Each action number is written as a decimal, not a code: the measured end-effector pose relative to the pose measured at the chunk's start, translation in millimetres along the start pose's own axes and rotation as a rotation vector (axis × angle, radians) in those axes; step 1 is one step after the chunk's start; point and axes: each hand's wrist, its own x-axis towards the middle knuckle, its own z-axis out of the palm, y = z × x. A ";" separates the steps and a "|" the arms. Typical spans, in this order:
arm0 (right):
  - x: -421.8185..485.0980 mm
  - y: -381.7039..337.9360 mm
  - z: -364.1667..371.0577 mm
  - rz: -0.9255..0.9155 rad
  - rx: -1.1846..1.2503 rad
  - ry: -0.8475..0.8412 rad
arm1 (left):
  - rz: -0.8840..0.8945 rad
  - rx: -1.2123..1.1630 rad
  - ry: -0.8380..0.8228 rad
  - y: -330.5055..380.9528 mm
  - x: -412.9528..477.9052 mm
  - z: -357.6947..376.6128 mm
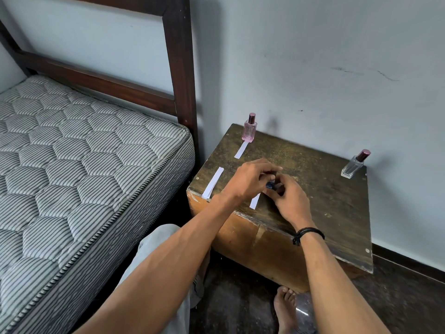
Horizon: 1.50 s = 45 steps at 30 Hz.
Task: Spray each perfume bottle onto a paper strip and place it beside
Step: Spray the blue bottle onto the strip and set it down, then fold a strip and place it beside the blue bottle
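Note:
A small blue perfume bottle (270, 185) is held between both hands over the middle of the wooden side table (320, 194). My left hand (250, 179) pinches its top from the left, and my right hand (290, 198) curls round its body; most of the bottle is hidden. A paper strip (254, 201) lies on the table just below the hands. A pink bottle (250, 128) stands at the back left corner with a strip (241, 149) in front of it. A clear bottle (354, 164) with a dark red cap stands at the back right. A few more strips (213, 182) lie stacked at the left edge.
A bed with a striped mattress (79, 162) and dark wooden headboard (179, 68) stands close on the left of the table. The wall (325, 68) runs right behind the table. My bare foot (286, 307) rests on the dark floor below.

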 end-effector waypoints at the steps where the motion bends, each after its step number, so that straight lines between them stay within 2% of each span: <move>1: 1.4 -1.1 -0.9 0.003 0.008 0.001 | -0.007 -0.018 -0.020 0.2 1.6 -1.6; 5: 3.7 -6.2 -4.5 0.035 0.107 0.000 | -0.028 -0.077 -0.050 3.7 4.9 -7.5; 15: 16.9 -21.0 -9.3 -0.069 0.114 -0.050 | -0.109 -0.127 0.079 -3.3 13.7 -32.9; 21: 19.1 -14.2 -6.6 0.033 0.055 0.002 | -0.247 -0.072 0.139 -16.8 16.9 -44.5; 28: 21.2 -15.6 4.0 0.044 -0.049 -0.031 | -0.352 -0.005 0.094 -23.4 15.8 -50.5; 45: 26.4 -19.8 10.4 0.081 -0.101 -0.098 | -0.367 0.015 0.043 -18.1 14.8 -58.4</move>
